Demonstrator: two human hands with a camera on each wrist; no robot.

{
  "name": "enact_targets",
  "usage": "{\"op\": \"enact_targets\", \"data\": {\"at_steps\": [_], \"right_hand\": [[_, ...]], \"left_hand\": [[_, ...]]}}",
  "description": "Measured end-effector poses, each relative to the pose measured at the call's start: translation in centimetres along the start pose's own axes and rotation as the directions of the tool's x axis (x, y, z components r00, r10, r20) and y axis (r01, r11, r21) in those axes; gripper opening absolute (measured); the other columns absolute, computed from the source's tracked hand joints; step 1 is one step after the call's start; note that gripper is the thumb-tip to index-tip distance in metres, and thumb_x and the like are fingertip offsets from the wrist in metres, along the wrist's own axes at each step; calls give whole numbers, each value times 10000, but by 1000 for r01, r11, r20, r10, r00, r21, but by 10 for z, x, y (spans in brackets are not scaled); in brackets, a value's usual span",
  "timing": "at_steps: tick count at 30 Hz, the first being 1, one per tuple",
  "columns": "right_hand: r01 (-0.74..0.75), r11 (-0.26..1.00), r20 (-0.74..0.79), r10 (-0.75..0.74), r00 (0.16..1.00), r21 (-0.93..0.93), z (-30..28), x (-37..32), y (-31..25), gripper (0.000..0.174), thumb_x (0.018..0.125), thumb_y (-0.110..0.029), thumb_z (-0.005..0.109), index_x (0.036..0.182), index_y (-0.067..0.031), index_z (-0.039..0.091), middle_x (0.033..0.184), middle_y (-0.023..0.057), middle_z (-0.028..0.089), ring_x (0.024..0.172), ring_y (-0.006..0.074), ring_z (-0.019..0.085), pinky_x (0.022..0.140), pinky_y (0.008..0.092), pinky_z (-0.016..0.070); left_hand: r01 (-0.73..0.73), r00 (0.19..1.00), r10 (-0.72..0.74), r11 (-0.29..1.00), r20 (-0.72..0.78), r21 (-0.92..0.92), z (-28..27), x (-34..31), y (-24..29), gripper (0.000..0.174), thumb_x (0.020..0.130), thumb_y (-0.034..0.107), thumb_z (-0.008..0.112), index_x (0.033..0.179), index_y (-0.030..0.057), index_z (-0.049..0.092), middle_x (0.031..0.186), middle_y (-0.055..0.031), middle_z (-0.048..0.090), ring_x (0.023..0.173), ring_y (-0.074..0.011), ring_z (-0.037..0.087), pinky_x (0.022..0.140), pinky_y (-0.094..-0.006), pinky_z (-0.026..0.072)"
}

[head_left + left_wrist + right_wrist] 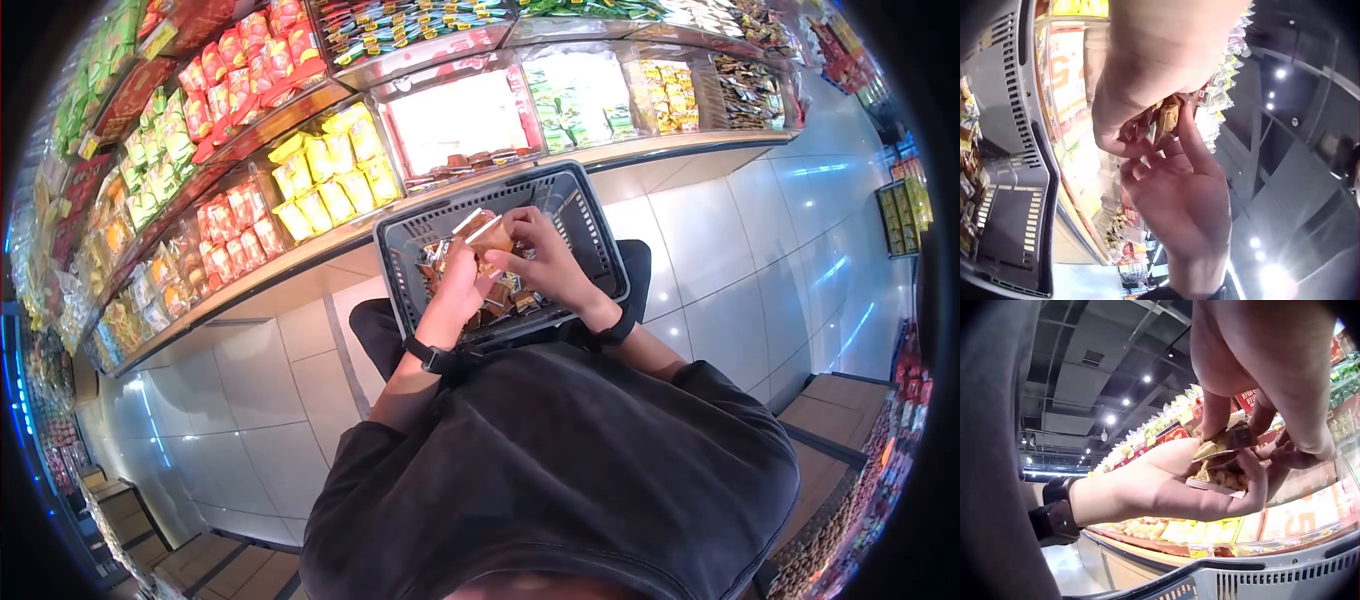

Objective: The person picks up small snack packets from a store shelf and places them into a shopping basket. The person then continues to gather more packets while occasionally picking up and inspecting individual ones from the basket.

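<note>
Over a grey shopping basket (398, 290), both hands meet around small brown snack packets (488, 232). My left hand (462, 285) holds them from the left, its thumb curled over them in the right wrist view. My right hand (545, 262) pinches a brown and gold packet (1225, 442) from above. Beneath it, a second packet (1225, 480) with a pale edge lies in the left hand's fingers. The left wrist view shows a tan packet (1168, 117) between the two hands, partly hidden by fingers. More small wrapped packets (522, 300) lie in the basket below.
A tiered display shelf runs in front, with yellow packets (335, 165), red packets (235, 240) and a bright white sign (455, 120). The basket sits between the person's knees (635, 265). Pale floor tiles (720, 260) extend to the right, with wooden crates (835, 410) behind.
</note>
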State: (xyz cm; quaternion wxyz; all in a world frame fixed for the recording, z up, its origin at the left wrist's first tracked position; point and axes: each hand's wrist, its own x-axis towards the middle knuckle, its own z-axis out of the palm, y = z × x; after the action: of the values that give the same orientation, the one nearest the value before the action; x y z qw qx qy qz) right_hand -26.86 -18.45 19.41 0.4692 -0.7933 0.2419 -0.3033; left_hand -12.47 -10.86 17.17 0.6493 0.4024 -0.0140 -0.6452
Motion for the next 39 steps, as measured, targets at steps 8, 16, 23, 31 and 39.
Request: {"op": "enact_targets", "data": {"at_steps": [8, 16, 23, 31, 39], "right_hand": [[80, 974, -51, -71, 996, 212, -25, 10, -31, 299, 743, 73, 735, 1005, -71, 719, 1218, 45, 614, 1078, 199, 570, 883, 297, 483], [58, 846, 102, -131, 986, 530, -23, 16, -28, 542, 674, 217, 547, 1116, -62, 688, 1349, 84, 568, 1303, 212, 502, 1071, 361, 416], [-372, 473, 246, 307, 919, 799, -17, 2, -45, 298, 929, -2, 640, 1222, -12, 586, 1191, 68, 637, 1050, 129, 624, 849, 296, 514], [-473, 712, 288, 376, 881, 519, -21, 9, -46, 178, 981, -140, 677, 1080, 8, 667, 899, 20, 689, 746, 60, 619, 655, 231, 513], [-525, 711, 295, 435, 851, 468, -18, 14, -42, 269, 1019, -277, 636, 985, -16, 697, 787, -33, 637, 668, 27, 560, 586, 212, 447]], "left_hand": [[-13, 957, -31, 989, 288, 148, 5, -27, 33, 225, 1024, 279, 584, 1115, 74, 589, 990, -67, 698, 764, -152, 691, 537, -267, 537], [-185, 970, 157, 972, 187, 145, 14, -46, 26, 183, 949, 140, 709, 1064, 74, 583, 936, -51, 680, 722, -136, 658, 572, -267, 473], [-429, 903, 428, 893, 43, 132, 22, -52, 31, 143, 937, 41, 695, 992, 52, 563, 894, -96, 692, 729, -165, 691, 574, -283, 515], [-456, 889, 444, 837, 111, 302, 13, -57, 31, 186, 919, 44, 720, 1058, 17, 600, 903, -79, 692, 695, -145, 680, 533, -273, 525], [-380, 925, 368, 905, 95, 191, 7, -62, 29, 186, 897, 25, 737, 1035, 10, 614, 907, -67, 690, 712, -124, 671, 521, -255, 526]]}}
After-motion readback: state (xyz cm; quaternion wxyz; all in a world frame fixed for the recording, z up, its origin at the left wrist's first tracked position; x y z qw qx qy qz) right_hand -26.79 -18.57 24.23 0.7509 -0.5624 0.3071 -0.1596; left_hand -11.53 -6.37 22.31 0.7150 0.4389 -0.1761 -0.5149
